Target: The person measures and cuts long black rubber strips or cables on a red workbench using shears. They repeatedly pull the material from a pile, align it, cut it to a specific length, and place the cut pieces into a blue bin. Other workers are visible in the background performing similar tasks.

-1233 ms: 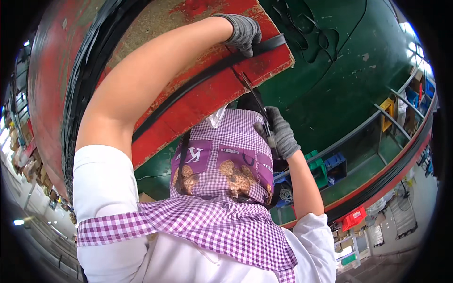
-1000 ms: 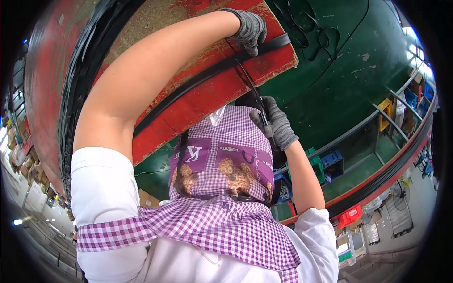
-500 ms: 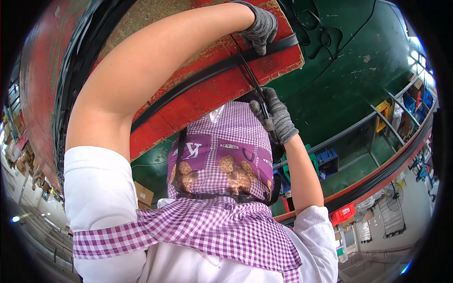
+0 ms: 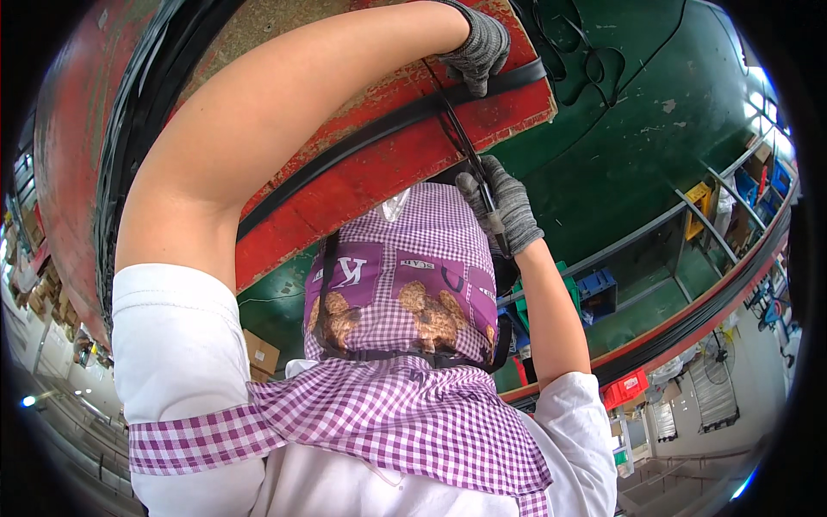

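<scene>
Left hand (image 4: pixel 479 45), gloved, closed on black strip (image 4: pixel 379 129) near corner of red board (image 4: pixel 345 185). Right hand (image 4: pixel 504 207), gloved, gripping thin black tool (image 4: pixel 461 138) crossing strip.

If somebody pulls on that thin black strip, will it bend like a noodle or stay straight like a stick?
Probably bendy. The thin black strip curves between the left hand and the right hand, and more of it follows the rim of the red panel. It looks light, and the knit gloves likely help grip it.
</scene>
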`<state>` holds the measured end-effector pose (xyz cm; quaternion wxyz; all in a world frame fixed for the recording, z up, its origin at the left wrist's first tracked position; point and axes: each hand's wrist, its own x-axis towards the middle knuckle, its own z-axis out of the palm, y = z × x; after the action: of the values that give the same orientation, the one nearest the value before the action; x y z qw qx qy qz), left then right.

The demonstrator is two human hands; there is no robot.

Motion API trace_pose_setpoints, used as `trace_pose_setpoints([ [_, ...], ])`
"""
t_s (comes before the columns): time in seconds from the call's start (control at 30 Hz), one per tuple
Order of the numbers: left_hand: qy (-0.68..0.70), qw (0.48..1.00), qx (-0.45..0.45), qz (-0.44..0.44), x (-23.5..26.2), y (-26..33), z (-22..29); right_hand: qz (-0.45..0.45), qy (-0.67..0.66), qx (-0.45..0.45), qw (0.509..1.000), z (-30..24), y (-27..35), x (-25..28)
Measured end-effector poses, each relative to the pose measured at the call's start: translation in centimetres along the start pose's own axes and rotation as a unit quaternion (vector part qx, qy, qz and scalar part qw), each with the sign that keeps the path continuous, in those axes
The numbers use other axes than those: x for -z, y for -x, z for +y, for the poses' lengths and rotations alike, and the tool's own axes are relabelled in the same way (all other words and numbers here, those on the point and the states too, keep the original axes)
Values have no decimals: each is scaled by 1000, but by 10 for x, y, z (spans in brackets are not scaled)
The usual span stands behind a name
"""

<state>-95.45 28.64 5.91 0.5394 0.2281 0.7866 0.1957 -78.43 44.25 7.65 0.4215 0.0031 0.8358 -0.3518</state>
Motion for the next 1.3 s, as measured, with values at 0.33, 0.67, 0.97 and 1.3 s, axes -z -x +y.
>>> trace_pose_setpoints([
  [0.33,-39,999,-17,-6,-1,-2,0,33,62,-20,997,-3,-1,-5],
  [0.67,18,964,-102,246,-39,47,23,292,43,154,943,10,47,72],
  [0.97,352,925,6,142,-253,131,66,51,443,338,829,-150,-119,56],
  [1.3,446,791,178,378,-304,208,131,-50,456,516,724,-144,-78,-21],
])
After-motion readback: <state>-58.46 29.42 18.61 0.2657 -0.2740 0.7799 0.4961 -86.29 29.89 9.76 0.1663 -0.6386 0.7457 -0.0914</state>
